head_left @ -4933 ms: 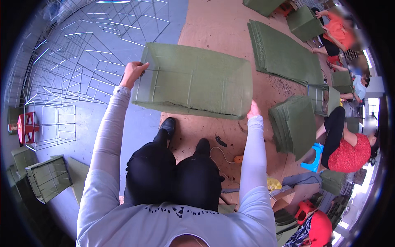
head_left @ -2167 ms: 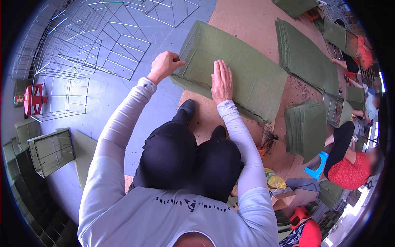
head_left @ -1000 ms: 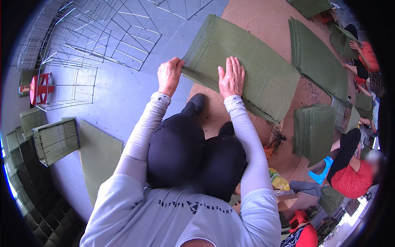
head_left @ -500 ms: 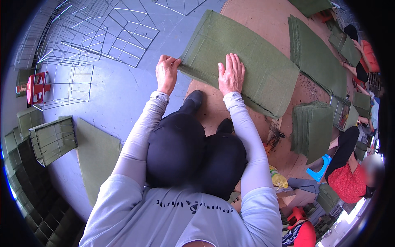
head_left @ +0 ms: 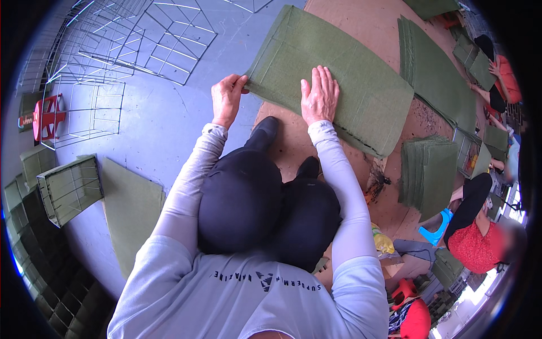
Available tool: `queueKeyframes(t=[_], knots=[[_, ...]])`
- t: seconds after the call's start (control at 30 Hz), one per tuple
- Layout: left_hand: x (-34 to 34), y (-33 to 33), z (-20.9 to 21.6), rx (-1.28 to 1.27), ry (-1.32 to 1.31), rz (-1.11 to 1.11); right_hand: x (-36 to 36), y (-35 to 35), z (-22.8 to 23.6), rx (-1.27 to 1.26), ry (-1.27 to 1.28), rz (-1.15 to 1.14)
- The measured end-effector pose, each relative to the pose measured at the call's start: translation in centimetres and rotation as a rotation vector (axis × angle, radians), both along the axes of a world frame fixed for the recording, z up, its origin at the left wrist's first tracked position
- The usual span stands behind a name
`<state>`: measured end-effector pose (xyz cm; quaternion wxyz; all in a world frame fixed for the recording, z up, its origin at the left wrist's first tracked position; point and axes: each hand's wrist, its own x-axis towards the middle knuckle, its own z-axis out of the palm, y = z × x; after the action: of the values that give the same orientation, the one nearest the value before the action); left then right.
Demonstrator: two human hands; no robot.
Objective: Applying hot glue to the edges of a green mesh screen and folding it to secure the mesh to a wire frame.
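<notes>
A green woven mesh sheet (head_left: 361, 85) lies in front of me, with faint straight lines showing on it. My left hand (head_left: 227, 99) pinches its near left corner between thumb and fingers. My right hand (head_left: 320, 96) rests flat on the sheet near its near edge, fingers stretched out and close together. Whether there are more layers under this sheet I cannot tell. Its near right edge looks dark and frayed.
Wire frames (head_left: 169, 42) stand at the far left, beside a red stool (head_left: 48, 118). A green-covered box frame (head_left: 70, 189) and a loose green sheet (head_left: 132, 209) are at my left. Stacked green sheets (head_left: 435, 169) lie at right; co-workers, one in a red top (head_left: 474, 246), sit beyond.
The sheet's far edge has shifted slightly up in view. My left hand keeps its pinch on the corner, and my right palm stays on the sheet, slightly further right.
</notes>
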<state>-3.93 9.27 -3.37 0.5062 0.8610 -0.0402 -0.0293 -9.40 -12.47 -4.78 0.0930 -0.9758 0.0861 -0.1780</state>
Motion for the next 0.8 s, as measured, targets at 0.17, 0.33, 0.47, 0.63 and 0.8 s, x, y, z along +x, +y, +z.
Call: queueKeyframes(t=[0.17, 0.33, 0.47, 0.63, 0.8], knots=[[0.1, 0.5, -1.8, -0.076, -0.002, 0.018, -0.2, 0.1, 0.1, -0.038, -0.02, 0.064], [0.1, 0.1, -2.4, -0.219, 0.065, 0.067, 0.0, 0.2, 0.5, -0.164, 0.076, 0.335], [-0.1, -0.2, -2.1, -0.324, 0.166, 0.093, 0.0, 0.5, 0.6, -0.227, 0.108, 0.36], [0.4, 0.3, -3.4, -0.472, 0.187, 0.087, 0.3, 0.7, 0.8, -0.235, 0.132, 0.371], [0.2, 0.7, -4.9, -0.628, 0.296, 0.066, 0.1, 0.9, 0.9, -0.229, 0.169, 0.372]])
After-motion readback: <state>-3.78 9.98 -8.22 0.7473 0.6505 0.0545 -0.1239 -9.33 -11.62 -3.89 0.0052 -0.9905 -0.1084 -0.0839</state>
